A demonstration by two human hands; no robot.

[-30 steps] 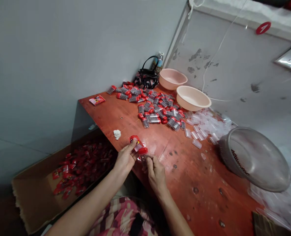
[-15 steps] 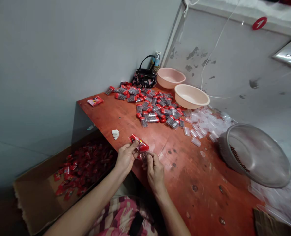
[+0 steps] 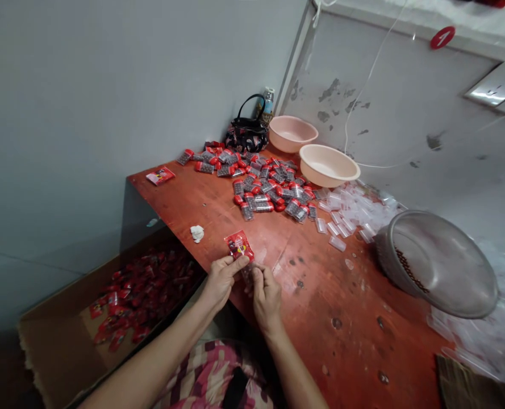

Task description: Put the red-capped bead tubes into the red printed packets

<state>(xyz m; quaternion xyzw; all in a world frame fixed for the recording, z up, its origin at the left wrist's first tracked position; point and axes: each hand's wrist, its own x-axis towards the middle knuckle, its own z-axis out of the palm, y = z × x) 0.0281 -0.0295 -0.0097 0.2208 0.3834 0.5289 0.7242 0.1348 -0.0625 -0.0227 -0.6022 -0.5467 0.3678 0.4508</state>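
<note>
My left hand point(image 3: 222, 281) and my right hand point(image 3: 267, 294) work close together over the near edge of the orange-red wooden table point(image 3: 324, 295). A small red printed packet point(image 3: 239, 245) stands up between them, pinched by my left fingers. My right fingers pinch a clear plastic tube point(image 3: 247, 275) with dark contents, just below the packet. Those fingers partly hide the tube. I cannot tell whether the packet and tube are joined. Farther up the table lies a heap of red-capped tubes point(image 3: 263, 193).
Loose clear tubes point(image 3: 350, 213) lie beyond the heap, beside two pink plastic basins point(image 3: 326, 165) and a tilted metal strainer point(image 3: 435, 264). A cardboard box point(image 3: 56, 341) of red packets sits below the left edge. A black handbag point(image 3: 247, 136) and a bottle point(image 3: 268, 102) stand in the corner.
The red packet has turned more upright and now shows its printed face above my left hand. My hands have drawn slightly closer, and the whole scene has drifted left in view.
</note>
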